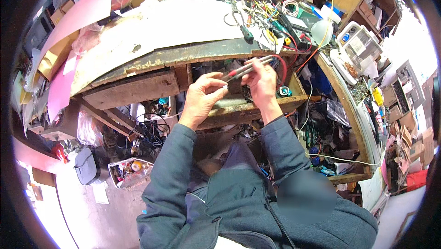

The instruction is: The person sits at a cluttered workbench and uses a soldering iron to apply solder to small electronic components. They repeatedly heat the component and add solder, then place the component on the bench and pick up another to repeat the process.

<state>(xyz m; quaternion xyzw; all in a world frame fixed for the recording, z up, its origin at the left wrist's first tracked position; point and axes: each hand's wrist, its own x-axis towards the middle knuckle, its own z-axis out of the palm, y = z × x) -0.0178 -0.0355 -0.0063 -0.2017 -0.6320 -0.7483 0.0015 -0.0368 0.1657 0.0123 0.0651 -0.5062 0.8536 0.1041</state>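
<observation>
Over the open drawer, my right hand (262, 85) is closed around slim grey, pen-like rods (246, 69) with a red part toward their left end. A thick red cable (283, 70) loops away at their right end. Just to the left, my left hand (204, 96) pinches a tiny whitish piece (225, 86) between thumb and fingertips. The rods' left end reaches close to these fingers; whether they touch, I cannot tell. The wooden drawer (250, 113) beneath both hands holds a small round teal-and-white part (285, 91) and other odds and ends, partly hidden.
White sheeting (193, 21) covers the worn workbench. Pliers (236, 14), a screwdriver (247, 33) and tangled leads lie at its back right. A clear plastic case (360, 46) stands farther right. Below left are a black bin (87, 166) and a box of small parts (131, 173).
</observation>
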